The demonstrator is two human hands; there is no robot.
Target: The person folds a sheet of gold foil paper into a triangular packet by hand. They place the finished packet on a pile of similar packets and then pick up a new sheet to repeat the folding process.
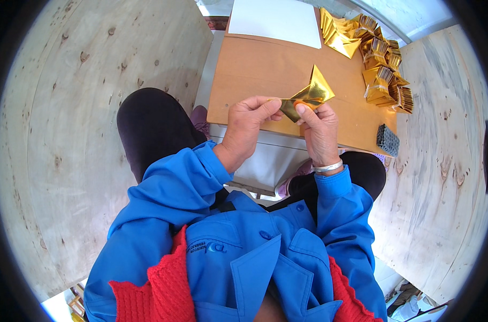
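A partly folded sheet of shiny gold foil paper (314, 90) is held in the air above the front edge of the wooden table (260, 68). Thumb and fingers of my left hand (250, 122) pinch its left corner. On its right side, my right hand (318, 126) grips the lower part, thumb in front; a silvery bangle circles that wrist. Something orange shows by the right thumb, too small to name. One pointed flap of the foil stands up to the right. Loose folded gold pieces (340, 38) lie fanned at the table's back right.
Tied bundles of folded gold paper (378, 86) line the table's right side. A white sheet (274, 20) lies at the back, and a grey textured block (387, 140) at the front right corner. Plywood panels stand left (107, 60) and right (437, 133).
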